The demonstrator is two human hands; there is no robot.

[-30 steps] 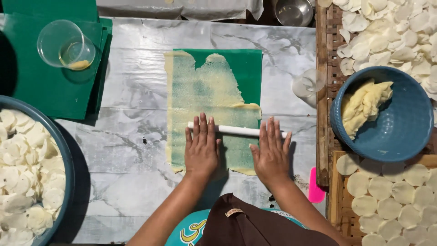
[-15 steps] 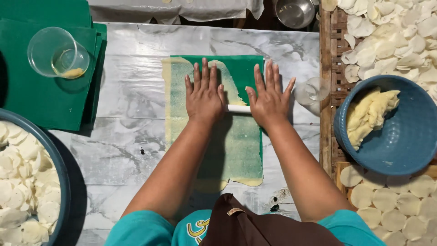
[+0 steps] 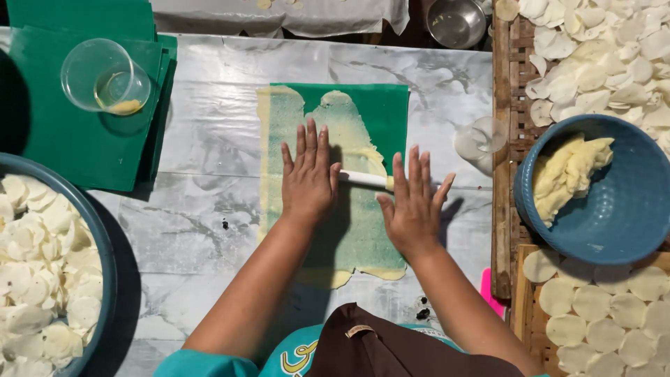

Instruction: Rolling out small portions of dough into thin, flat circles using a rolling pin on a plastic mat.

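Note:
A thin sheet of pale yellow dough (image 3: 345,126) lies spread over a green mat (image 3: 380,105) on the marble-patterned table (image 3: 209,139). A white rolling pin (image 3: 363,179) lies across the dough. My left hand (image 3: 308,178) presses flat on the pin's left part, fingers spread and pointing away from me. My right hand (image 3: 413,202) presses flat on its right part, a little nearer to me. Most of the pin is hidden under both palms.
A blue bowl (image 3: 621,216) of dough stands at the right on a wooden rack (image 3: 502,174) with round dough discs. A clear cup (image 3: 105,77) rests on stacked green mats (image 3: 63,146) at the left. A large basin (image 3: 105,258) of discs sits lower left. A metal bowl (image 3: 457,21) stands at the back.
Both hands rolled the pin away from me up the dough, then came partway back toward me. The dough sheet looks thinner and longer.

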